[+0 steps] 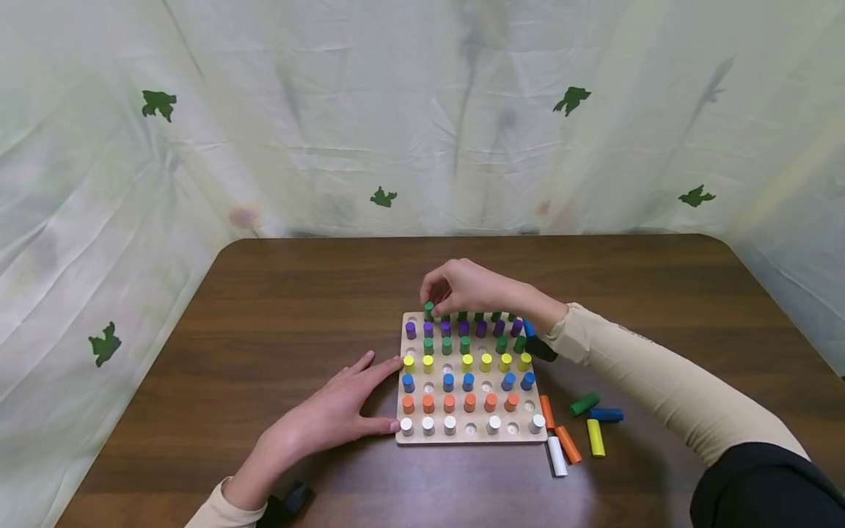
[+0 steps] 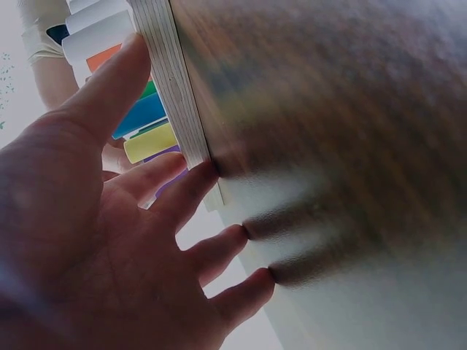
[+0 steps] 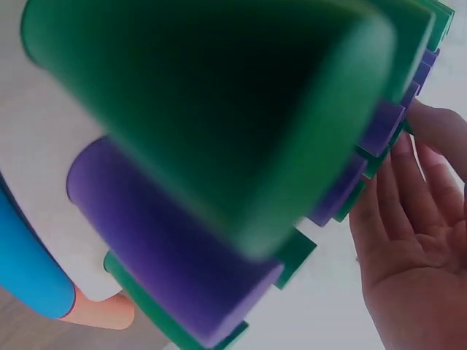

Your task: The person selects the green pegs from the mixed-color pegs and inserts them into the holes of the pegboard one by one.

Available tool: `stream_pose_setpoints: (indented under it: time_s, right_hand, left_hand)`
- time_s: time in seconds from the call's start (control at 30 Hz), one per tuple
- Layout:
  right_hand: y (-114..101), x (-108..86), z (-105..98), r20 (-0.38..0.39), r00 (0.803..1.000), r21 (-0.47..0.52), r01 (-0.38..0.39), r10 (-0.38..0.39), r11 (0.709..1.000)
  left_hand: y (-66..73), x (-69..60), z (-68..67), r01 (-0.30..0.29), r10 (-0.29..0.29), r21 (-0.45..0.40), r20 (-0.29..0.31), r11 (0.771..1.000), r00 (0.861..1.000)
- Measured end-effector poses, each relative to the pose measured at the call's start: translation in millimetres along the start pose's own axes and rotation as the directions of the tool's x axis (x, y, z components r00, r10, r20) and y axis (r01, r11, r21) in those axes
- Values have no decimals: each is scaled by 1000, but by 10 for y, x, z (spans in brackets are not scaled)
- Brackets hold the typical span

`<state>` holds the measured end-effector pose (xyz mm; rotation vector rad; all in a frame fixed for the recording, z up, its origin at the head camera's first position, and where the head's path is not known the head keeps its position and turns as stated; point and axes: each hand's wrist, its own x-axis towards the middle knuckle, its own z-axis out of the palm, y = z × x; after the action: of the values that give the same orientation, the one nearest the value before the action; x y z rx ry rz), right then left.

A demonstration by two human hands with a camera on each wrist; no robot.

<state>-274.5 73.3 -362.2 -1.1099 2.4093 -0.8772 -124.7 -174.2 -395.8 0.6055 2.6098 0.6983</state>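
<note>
A light wooden pegboard (image 1: 480, 416) lies on the table, holding rows of white, orange, blue, yellow, green and purple pegs, with some holes bare. My right hand (image 1: 465, 286) reaches over the board's back left corner and pinches a green peg (image 1: 429, 311) between thumb and fingers. How deep that peg sits cannot be told. In the right wrist view the right hand (image 3: 416, 240) appears beyond big green and purple pegs (image 3: 175, 233). My left hand (image 1: 330, 411) touches the board's left edge, thumb and fingers spread. In the left wrist view its fingertips (image 2: 257, 283) meet the tabletop.
Right of the board lie loose pegs: a green one (image 1: 584, 404), a blue one (image 1: 606, 415), a yellow one (image 1: 595, 438), a white one (image 1: 557, 456) and orange ones (image 1: 568, 444). Another blue peg (image 1: 528, 328) shows by the right wrist. A pale curtain (image 1: 422, 110) hangs behind the table.
</note>
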Motion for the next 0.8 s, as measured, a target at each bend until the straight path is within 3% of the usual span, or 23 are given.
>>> stream_pose_setpoints:
  time_s: [0.4, 0.8]
  right_hand:
    - [-19, -25, 2, 52, 996, -54, -67, 70, 996]
    - [-69, -257, -143, -66, 997, -23, -45, 43, 999]
  left_hand:
    - [14, -14, -3, -6, 6, -1, 1, 1000, 1000]
    - [9, -8, 5, 3, -3, -2, -5, 1000, 1000]
